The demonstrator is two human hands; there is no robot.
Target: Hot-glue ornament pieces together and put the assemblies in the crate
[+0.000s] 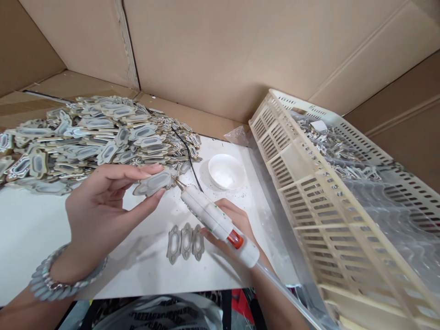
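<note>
Between thumb and fingertips, my left hand (103, 206) pinches a small grey oval plate with a scalloped edge (156, 183). My right hand (237, 224) is closed around a white pen-like tool (209, 213) with a thin metal tip, a red inner part and a clear hose (288, 295) running back from it. The tip is at the right end of the held plate; whether it touches cannot be made out. Under my hands, three similar plates (186, 241) lie side by side on the white table (137, 270). One right fingertip is close to the rightmost of them.
A big heap of similar plates (103, 133) covers the back left. A white bowl (227, 172) stands behind my right hand. On the right is a cream slatted crate (292, 183) holding metal pieces and clear wavy plastic trays (388, 229). Cardboard walls (220, 50) enclose the table.
</note>
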